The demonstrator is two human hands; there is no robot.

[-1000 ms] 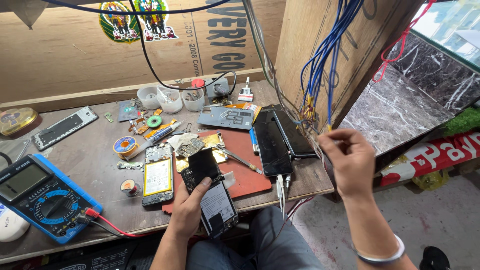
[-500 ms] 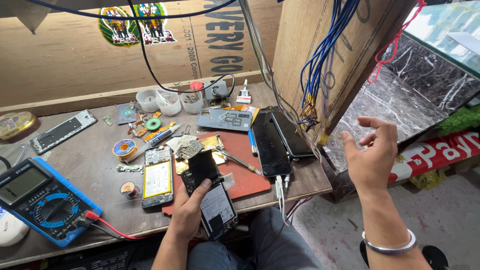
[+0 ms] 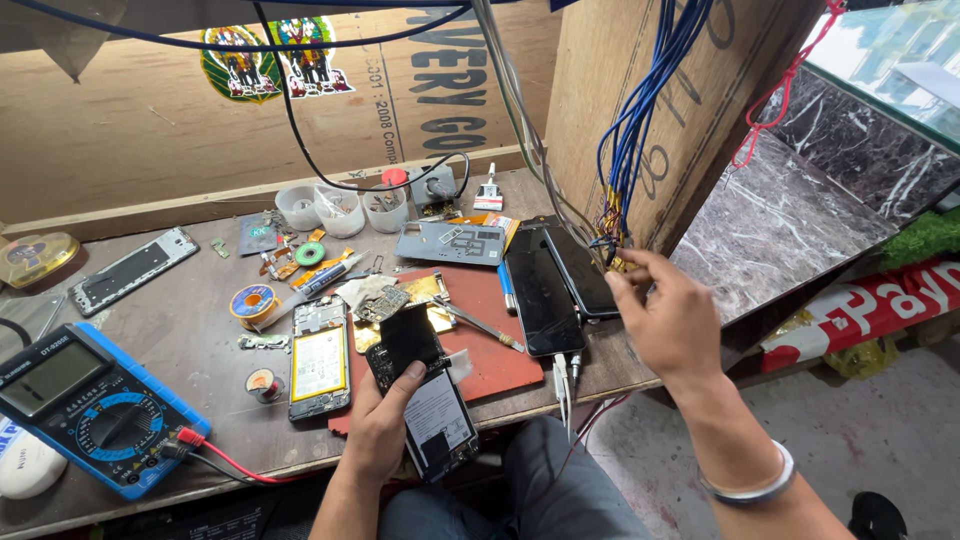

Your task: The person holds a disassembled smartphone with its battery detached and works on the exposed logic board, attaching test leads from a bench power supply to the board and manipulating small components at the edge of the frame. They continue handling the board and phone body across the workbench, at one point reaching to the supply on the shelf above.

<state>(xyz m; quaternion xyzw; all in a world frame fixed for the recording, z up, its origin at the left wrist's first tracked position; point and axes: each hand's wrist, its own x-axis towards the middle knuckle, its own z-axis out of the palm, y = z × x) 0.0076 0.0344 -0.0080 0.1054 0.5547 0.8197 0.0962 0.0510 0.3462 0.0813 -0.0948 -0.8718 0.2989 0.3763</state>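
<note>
your left hand [image 3: 385,425] grips the open phone [image 3: 425,395] at the near edge of the red mat [image 3: 490,330], long side pointing away, while your right hand [image 3: 665,320] pinches the wire bundle [image 3: 612,240] far right of the mat.

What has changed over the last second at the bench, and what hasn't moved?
The right hand, which had pulled away from the bundle of blue wires with open fingers, has gone back to it; its fingertips are at the wire ends. The left hand keeps its grip on the opened phone. The multimeter and the dark phones stayed put.
</note>
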